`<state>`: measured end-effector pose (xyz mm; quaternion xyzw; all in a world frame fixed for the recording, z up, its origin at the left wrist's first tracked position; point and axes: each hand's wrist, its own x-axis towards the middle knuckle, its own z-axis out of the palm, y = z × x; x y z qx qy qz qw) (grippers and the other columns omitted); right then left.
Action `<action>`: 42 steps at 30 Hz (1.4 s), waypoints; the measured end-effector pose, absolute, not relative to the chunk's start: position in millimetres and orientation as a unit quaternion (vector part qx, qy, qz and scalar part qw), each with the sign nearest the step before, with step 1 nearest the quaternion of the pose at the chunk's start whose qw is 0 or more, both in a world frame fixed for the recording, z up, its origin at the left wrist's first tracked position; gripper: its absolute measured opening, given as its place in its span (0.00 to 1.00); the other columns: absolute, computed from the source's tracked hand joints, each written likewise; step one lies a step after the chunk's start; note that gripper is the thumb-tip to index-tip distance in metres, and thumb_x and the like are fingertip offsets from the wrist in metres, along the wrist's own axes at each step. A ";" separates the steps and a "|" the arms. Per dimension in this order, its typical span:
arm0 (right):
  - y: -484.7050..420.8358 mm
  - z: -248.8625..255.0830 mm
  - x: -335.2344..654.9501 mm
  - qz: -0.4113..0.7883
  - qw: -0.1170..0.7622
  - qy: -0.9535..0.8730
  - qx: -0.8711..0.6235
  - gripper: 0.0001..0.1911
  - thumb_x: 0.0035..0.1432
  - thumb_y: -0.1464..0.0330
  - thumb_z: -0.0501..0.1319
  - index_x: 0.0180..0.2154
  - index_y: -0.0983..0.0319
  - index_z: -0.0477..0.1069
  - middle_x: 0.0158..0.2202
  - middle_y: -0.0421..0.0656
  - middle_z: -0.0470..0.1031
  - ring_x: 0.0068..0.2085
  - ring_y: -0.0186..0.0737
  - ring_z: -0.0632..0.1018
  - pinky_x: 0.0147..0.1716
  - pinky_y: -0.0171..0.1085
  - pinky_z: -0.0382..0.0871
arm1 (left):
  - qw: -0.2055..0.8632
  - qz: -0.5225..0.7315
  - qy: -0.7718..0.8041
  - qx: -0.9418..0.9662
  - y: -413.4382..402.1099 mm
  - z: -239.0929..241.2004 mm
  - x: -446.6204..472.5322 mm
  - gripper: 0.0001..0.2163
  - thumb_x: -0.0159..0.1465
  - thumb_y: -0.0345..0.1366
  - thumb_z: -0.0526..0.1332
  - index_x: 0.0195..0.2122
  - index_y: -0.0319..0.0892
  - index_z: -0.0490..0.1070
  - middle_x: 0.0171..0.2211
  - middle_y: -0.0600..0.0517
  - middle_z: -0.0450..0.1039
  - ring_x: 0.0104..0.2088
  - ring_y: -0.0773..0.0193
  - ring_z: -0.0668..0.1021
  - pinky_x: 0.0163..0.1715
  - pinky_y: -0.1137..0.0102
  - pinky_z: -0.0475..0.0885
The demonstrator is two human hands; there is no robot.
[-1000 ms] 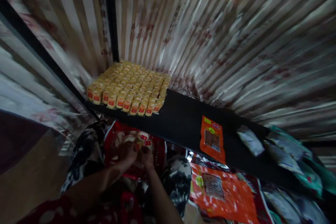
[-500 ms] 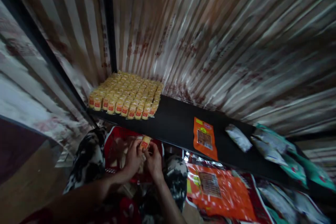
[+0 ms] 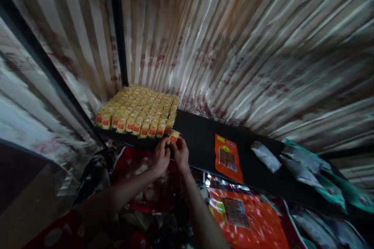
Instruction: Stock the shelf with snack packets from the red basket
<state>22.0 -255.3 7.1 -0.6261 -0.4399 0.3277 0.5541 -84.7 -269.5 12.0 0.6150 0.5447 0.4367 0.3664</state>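
Between my two hands is a small yellow wrapped snack pack (image 3: 173, 136) with a red label. My left hand (image 3: 160, 158) pinches its left side and my right hand (image 3: 180, 155) grips its right side, fingers closed. Both hands are at the front edge of a black shelf (image 3: 195, 132), just right of the block's near corner. That block of similar yellow packs (image 3: 137, 109) stands in tight rows at the shelf's left end, red labels facing me. Below my forearms sits a red basket (image 3: 125, 159) with pale packs inside, partly hidden by my arms.
Further right on the shelf lie an orange packet (image 3: 228, 157), a white packet (image 3: 265, 156) and several green-and-white bags (image 3: 309, 163). Under the shelf, larger orange packs (image 3: 248, 218) fill a container. Striped plastic sheeting (image 3: 219, 46) hangs behind, with a dark post (image 3: 118, 27) at the left.
Both hands have risen from over the red basket to the shelf's front edge, carrying the yellow pack up and to the right. The basket's contents are more exposed now.
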 end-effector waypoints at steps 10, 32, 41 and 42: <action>-272.7 2.2 6.5 0.452 0.586 -0.302 -0.601 0.21 0.44 0.57 0.65 0.39 0.62 0.70 0.35 0.45 0.79 0.34 0.40 0.78 0.36 0.38 0.72 | 0.393 0.473 0.561 0.555 -262.7 2.8 -86.4 0.14 0.64 0.35 0.55 0.51 0.41 0.66 0.48 0.45 0.72 0.48 0.60 0.75 0.49 0.62 0.71; -279.2 21.6 26.2 0.206 0.443 -0.575 -0.656 0.17 0.52 0.60 0.60 0.43 0.60 0.74 0.40 0.47 0.79 0.39 0.45 0.75 0.43 0.44 0.67 | 0.215 0.353 0.437 0.799 -251.9 54.8 -114.9 0.22 0.63 0.30 0.52 0.59 0.42 0.60 0.57 0.44 0.64 0.59 0.57 0.66 0.59 0.59 0.62; -227.4 -1.6 24.6 0.289 0.464 -0.479 -0.687 0.19 0.51 0.56 0.59 0.41 0.60 0.72 0.38 0.44 0.79 0.37 0.41 0.77 0.39 0.38 0.69 | 0.162 0.272 0.471 0.823 -250.9 16.3 -116.4 0.20 0.58 0.24 0.53 0.52 0.40 0.67 0.59 0.43 0.60 0.58 0.54 0.65 0.57 0.59 0.67; -223.5 -3.7 23.3 0.287 0.459 -0.481 -0.690 0.18 0.51 0.56 0.59 0.41 0.60 0.72 0.37 0.44 0.79 0.37 0.41 0.77 0.39 0.38 0.69 | 0.156 0.264 0.474 0.826 -249.0 14.9 -117.4 0.20 0.57 0.23 0.53 0.51 0.40 0.68 0.59 0.44 0.60 0.58 0.54 0.65 0.57 0.59 0.67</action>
